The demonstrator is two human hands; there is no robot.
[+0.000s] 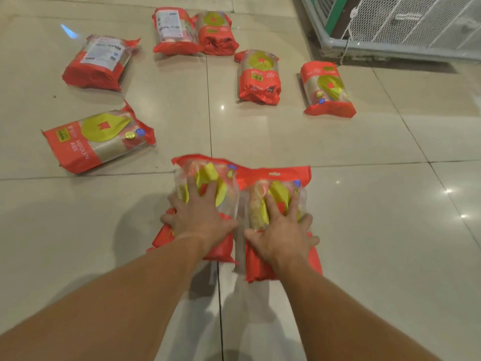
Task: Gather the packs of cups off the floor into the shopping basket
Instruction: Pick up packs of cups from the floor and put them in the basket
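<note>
Two red and clear packs of cups lie side by side on the floor right in front of me. My left hand rests spread on top of the left pack, fingers splayed over its clear part. My right hand lies the same way on the right pack. Several more red packs are scattered farther off: one at the left, one at the far left, two touching at the back, and two toward the right. No shopping basket is in view.
The floor is glossy beige tile with dark grout lines. At the top right stands a white wire-mesh unit with a grey and green frame, close to the rightmost pack.
</note>
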